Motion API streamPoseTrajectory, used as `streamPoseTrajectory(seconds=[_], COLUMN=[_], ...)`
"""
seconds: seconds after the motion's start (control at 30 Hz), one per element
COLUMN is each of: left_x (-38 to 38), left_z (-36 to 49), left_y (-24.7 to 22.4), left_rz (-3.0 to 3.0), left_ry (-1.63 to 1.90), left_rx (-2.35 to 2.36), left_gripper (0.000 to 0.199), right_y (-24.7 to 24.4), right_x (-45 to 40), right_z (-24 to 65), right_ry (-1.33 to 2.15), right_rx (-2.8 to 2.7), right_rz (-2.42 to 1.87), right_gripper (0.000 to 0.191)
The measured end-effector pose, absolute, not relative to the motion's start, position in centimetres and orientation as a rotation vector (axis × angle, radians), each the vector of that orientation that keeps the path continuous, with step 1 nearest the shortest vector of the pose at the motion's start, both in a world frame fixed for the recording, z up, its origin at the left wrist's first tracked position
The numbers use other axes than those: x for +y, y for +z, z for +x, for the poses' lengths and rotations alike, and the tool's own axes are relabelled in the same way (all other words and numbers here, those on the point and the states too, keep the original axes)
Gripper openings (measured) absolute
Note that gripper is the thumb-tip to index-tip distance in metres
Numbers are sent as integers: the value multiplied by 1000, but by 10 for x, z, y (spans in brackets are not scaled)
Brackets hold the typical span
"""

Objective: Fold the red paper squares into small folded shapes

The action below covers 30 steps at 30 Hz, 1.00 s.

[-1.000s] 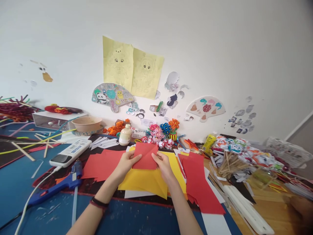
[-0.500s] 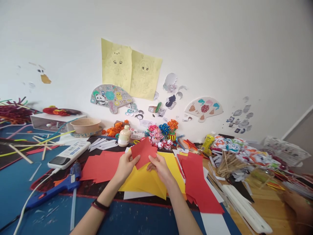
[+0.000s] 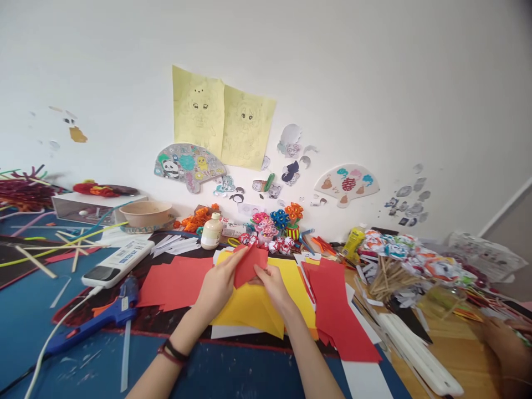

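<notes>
A piece of red paper (image 3: 251,267) is held up between my two hands above the yellow paper (image 3: 245,310). My left hand (image 3: 221,280) lies along the red paper's left side, its fingers stretched together against it; the thumb is hidden. On the right edge, my right hand (image 3: 270,282) pinches the sheet between thumb and fingers. More red paper lies to both sides: a left stack (image 3: 178,282) near my left forearm and a right stack (image 3: 341,316) beyond my right hand.
A blue glue gun (image 3: 103,318) and a white power strip (image 3: 118,263) with a cable lie at left. A cream bottle (image 3: 211,231) stands behind my hands. At right are a white bar-shaped tool (image 3: 419,354), bundled sticks (image 3: 386,277) and another person's hand (image 3: 505,343).
My left hand has shifted from pinching the lower left of the red paper to lying up along its left side. The paper is now narrower in view. The other person's hand moved slightly.
</notes>
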State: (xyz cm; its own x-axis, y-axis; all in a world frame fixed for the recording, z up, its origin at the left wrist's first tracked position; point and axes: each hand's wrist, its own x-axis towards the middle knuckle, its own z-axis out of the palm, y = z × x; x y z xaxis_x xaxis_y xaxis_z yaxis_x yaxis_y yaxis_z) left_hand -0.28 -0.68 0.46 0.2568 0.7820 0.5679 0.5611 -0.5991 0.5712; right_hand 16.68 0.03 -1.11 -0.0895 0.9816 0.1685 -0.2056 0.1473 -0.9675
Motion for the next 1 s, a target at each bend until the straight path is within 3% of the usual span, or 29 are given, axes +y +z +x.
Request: streamPoseTrajectory(seconds=[0.1,0.2,0.33,0.47,0.7,1.0], left_x=[-8,-8,-11,-14,-7,-10], left_z=[-1,0,0,0,5,6], left_y=[-3,-7,0,13,11,16], left_rz=[2606,2733,2694,2251,1632,1362], left_ry=[1051,959,984,1086,1284,1309], left_rx=[1359,1380,1162,953,974,877], left_gripper=[85,87,76,68,37,33], right_y=[-7,-5,-7,-6,6,9], right_x=[-1,-3,-1,-1,-9,-9], right_z=[165,166,169,172,166,167], right_ry=[1296,1286,1189,1104,973,917], right_rx=[-1160,-1139,-1183,-1259,-1460,-1348], right_rz=[-836,-826,-885,-898,-952,-1003], right_gripper=[49,47,40,38,31,25])
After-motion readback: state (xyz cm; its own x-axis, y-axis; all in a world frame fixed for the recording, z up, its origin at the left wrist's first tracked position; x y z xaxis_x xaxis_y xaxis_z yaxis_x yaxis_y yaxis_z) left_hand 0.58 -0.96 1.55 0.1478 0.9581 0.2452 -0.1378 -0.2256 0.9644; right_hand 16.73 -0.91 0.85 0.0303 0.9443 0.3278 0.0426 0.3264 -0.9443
